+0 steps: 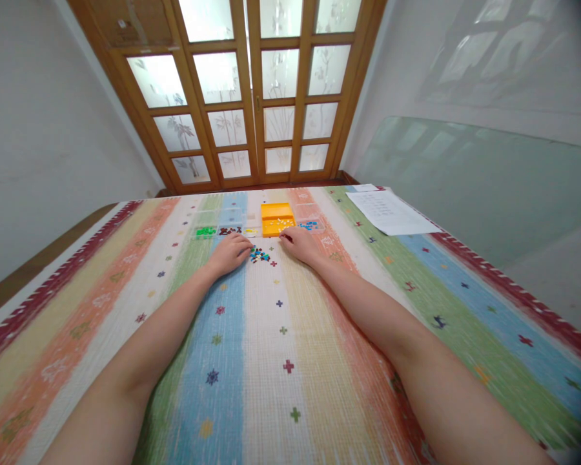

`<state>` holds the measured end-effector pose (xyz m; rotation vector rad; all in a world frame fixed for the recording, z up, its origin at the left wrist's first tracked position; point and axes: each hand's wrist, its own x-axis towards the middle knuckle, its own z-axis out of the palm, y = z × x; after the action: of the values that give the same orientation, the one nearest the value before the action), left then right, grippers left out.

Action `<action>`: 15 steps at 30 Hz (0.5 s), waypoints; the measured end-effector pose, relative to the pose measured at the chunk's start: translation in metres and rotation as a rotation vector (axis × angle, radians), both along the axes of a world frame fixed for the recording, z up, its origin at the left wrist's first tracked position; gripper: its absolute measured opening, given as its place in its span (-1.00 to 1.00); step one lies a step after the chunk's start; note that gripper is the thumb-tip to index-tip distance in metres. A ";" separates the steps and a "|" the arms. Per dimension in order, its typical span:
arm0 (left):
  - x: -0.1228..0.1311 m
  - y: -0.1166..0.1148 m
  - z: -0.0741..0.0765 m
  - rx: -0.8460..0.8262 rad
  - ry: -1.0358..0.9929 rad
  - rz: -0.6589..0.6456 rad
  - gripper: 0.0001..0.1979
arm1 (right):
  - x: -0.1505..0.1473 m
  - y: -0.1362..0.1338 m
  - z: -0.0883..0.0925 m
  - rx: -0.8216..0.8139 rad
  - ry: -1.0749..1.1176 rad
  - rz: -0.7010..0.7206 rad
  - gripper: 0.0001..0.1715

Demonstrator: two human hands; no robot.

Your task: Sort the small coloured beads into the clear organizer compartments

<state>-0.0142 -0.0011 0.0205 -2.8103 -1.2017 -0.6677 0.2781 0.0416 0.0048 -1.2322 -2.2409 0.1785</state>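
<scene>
a small heap of tiny mixed-colour plastic pieces (259, 255) lies just above the middle of the frame, on the striped woven cloth of the tabletop (281, 361). it sits right between the two hands, where either can get at it without stretching further.

the left hand (230, 252) rests palm down with fingers loosely curled, its tips touching or just beside the heap's left edge. whether it pinches a piece is too small to tell. the right hand (297, 244) lies to the heap's right, fingers bent leftward, tips near the front edge of a shallow orange plastic box (277, 219). i cannot tell if it has hold of anything.

just above the hands runs a row of small containers: a clear compartment of green pieces (204, 231), a clear compartment of dark pieces (230, 230), a small lot of yellow pieces (252, 231), the orange box, and a clear tray of blue pieces (310, 225). each seems to keep one colour apart behind its walls.

a white printed paper sheet (390, 212) lies well apart at the upper right, out of the arms' way. wooden doors with frosted glass panes (266, 97) fill the top of the frame.
</scene>
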 end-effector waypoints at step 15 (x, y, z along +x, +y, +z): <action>0.008 -0.009 0.007 -0.027 0.092 -0.083 -0.68 | 0.000 -0.001 0.000 0.010 0.005 -0.009 -0.76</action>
<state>-0.0059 -0.0105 0.0271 -2.8917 -1.0928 -0.5227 0.2778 0.0410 0.0047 -1.2349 -2.2292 0.1661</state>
